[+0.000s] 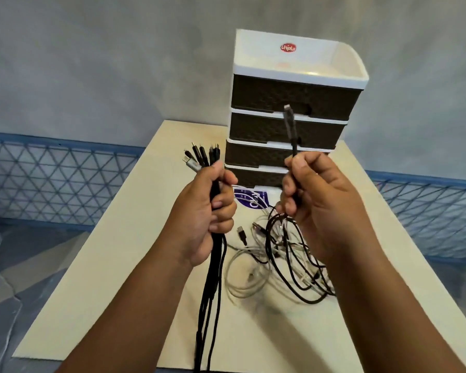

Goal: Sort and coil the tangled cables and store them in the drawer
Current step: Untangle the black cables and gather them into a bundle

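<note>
My left hand (207,211) grips a bundle of black cables (210,278), plug ends fanned out above my fist and the cords hanging down past the table's near edge. My right hand (315,200) holds one black cable (291,130) upright, its plug pointing up in front of the drawers. Below my right hand lies a tangle of black and white cables (277,265) on the table. A white drawer unit (291,109) with several dark brown drawers, all shut, stands at the table's far side.
The pale table top (119,265) carries a white and purple packet (250,199) in front of the drawer unit. A blue mesh fence (51,181) runs behind the table on both sides. A grey wall stands beyond.
</note>
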